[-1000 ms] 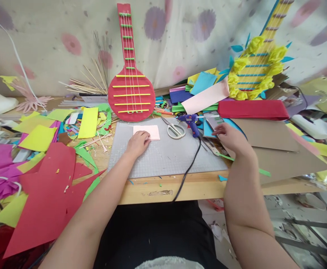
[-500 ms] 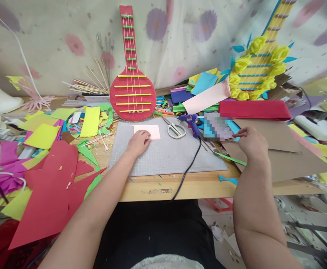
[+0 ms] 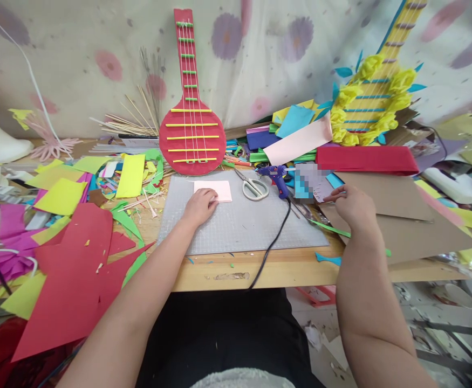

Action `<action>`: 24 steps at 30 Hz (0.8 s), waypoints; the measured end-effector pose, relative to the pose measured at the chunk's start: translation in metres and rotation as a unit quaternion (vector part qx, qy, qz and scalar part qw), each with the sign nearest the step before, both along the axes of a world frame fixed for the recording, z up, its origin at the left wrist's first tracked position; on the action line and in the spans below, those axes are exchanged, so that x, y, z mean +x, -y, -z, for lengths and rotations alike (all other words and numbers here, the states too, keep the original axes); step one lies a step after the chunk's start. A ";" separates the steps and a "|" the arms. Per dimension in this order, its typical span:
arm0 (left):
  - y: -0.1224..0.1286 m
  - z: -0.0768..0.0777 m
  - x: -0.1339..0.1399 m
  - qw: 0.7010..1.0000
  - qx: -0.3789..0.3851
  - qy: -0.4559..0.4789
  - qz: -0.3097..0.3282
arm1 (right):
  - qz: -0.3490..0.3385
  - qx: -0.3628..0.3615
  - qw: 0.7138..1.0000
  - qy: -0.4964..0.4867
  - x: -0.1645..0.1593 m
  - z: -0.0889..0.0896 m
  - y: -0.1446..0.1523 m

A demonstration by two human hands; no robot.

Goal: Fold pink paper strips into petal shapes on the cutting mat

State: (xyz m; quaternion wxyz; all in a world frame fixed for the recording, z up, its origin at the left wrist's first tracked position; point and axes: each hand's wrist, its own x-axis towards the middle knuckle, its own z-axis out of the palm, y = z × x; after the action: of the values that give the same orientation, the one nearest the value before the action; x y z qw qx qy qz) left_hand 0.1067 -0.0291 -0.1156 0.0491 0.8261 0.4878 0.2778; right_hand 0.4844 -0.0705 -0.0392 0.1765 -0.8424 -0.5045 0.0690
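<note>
The bare, sleeveless-looking left forearm (image 3: pixel 150 291) extends forward and inward from the lower left, wrist nearly straight. The bare left hand (image 3: pixel 200 206) lies low, palm down, fingers close together and lightly bent. The bare right arm (image 3: pixel 369 291) rises from the lower right, creased at the elbow. The bare right hand (image 3: pixel 355 206) angles inward at the wrist, back upward, index finger extended inward. Its remaining fingers are partly hidden. The hands are well apart.
</note>
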 end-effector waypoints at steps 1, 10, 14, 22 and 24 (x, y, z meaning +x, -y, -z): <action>0.000 0.000 0.000 1.000 -0.002 0.002 0.001 | 0.010 0.003 1.000 0.007 0.001 0.000 0.000; 0.000 -0.001 0.001 1.000 -0.013 0.005 -0.005 | 0.043 -0.002 0.998 0.038 0.000 -0.002 0.003; 0.000 -0.001 0.000 1.000 -0.012 0.007 -0.005 | 0.045 -0.010 0.998 0.037 -0.003 -0.008 0.001; 0.003 -0.005 0.004 1.000 -0.001 0.008 -0.012 | -0.191 0.007 0.977 -0.096 -0.065 -0.003 -0.009; 0.006 -0.009 0.004 0.996 0.045 0.041 -0.058 | -0.308 -0.018 0.946 -0.098 -0.095 0.003 -0.017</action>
State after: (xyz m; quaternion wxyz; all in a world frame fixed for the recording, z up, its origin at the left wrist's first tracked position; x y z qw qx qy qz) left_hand 0.1102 -0.0356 -0.1063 0.0156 0.7854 0.5197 0.3360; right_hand 0.3897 -0.0533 -0.0418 0.1799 -0.6378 -0.7186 0.2111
